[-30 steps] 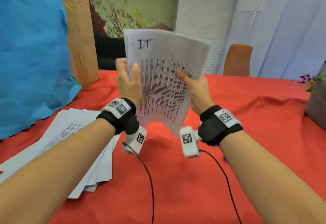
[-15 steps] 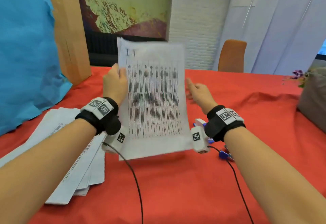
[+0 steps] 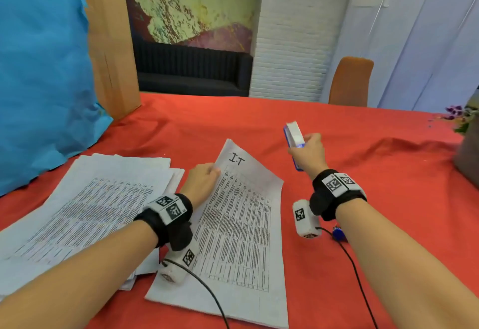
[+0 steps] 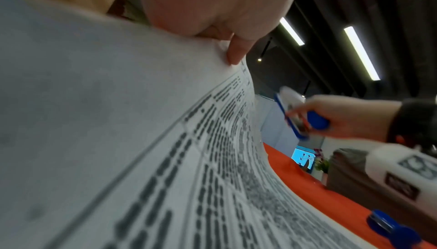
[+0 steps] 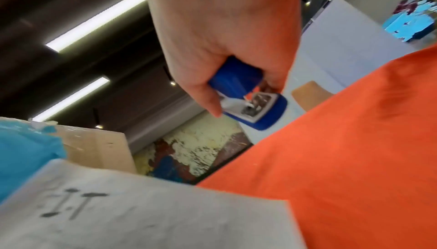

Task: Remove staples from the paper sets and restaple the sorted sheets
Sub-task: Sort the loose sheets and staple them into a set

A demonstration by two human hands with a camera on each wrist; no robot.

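Observation:
The paper set (image 3: 238, 225) marked "I.T" lies on the red tablecloth (image 3: 401, 178) in the middle. My left hand (image 3: 203, 181) pinches its top left corner and lifts that corner off the cloth; in the left wrist view a fingertip (image 4: 236, 55) presses the sheet edge of the paper set (image 4: 165, 159). My right hand (image 3: 308, 152) grips a blue and white stapler (image 3: 294, 134) in the air, just right of the set's top edge. The stapler (image 5: 250, 96) points away from my right hand (image 5: 224, 28), above the paper set (image 5: 141, 215).
A loose pile of printed sheets (image 3: 90, 204) lies at the left. A small blue staple remover (image 3: 338, 235) sits under my right wrist. A blue sheet (image 3: 39, 69) and a cardboard box (image 3: 108, 43) stand at the far left, an orange chair (image 3: 350, 80) behind the table.
Both hands held the paper set upright in the air; it now lies on the cloth. My right hand let go of it and picked up the stapler.

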